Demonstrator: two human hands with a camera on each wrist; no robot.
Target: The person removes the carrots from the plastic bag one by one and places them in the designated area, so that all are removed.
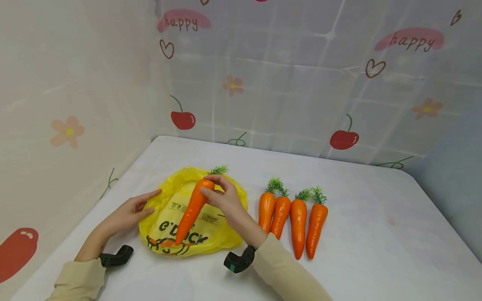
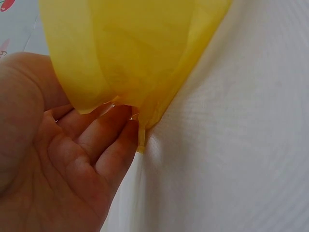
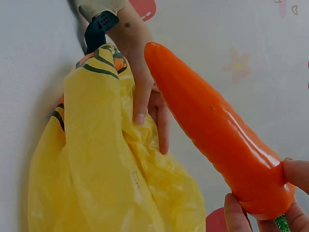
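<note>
A yellow plastic bag (image 1: 180,209) with black print lies on the white table. At its left edge my left hand (image 1: 129,211) holds it, fingers and thumb around the film; in the left wrist view the yellow film (image 2: 140,53) hides the fingertips of that hand (image 2: 72,140). Above the bag my right hand (image 1: 227,198) grips an orange carrot (image 1: 193,211) by its thick end near the green leaves (image 1: 218,169). The carrot tilts, tip down and toward the near left in the head view. In the right wrist view the carrot (image 3: 212,130) appears beside the bag (image 3: 101,154).
Several orange carrots with green tops, such as the rightmost carrot (image 1: 317,230), lie side by side right of the bag. My right forearm passes in front of the leftmost ones. A printed curtain (image 1: 278,96) hangs behind the table (image 1: 369,234).
</note>
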